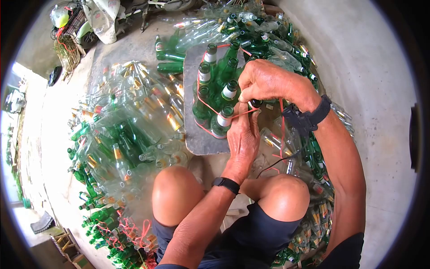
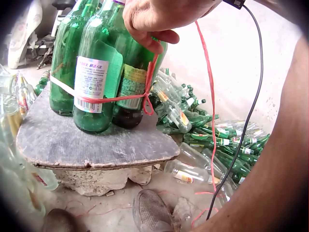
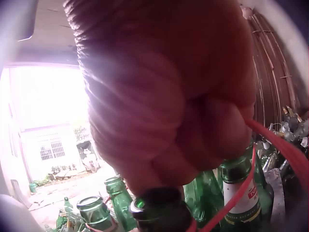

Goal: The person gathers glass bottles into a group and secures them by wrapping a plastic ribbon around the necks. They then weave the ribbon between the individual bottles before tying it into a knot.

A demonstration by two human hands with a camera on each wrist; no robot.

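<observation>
Several upright green glass bottles (image 1: 229,89) stand bunched on a grey board (image 1: 199,145), with red plastic twine (image 1: 207,106) looped round their necks and bodies. My right hand (image 1: 271,83), fingers curled, grips the twine above the near right bottles. It shows large in the right wrist view, with a strand (image 3: 285,147) coming out of its fist. My left hand (image 1: 242,139) reaches up from below, its fingers fairly straight at the twine and a bottle neck. In the left wrist view a small loop (image 2: 148,104) sits on the lower band; the left hand is out of that view.
Heaped clear and green bottles (image 1: 130,121) lie on the left, and more bottles (image 1: 286,45) pile along the wall at right. A black cable (image 2: 248,111) hangs from the right wrist. Loose twine trails on the floor. The person's knees (image 1: 177,195) are close before the board.
</observation>
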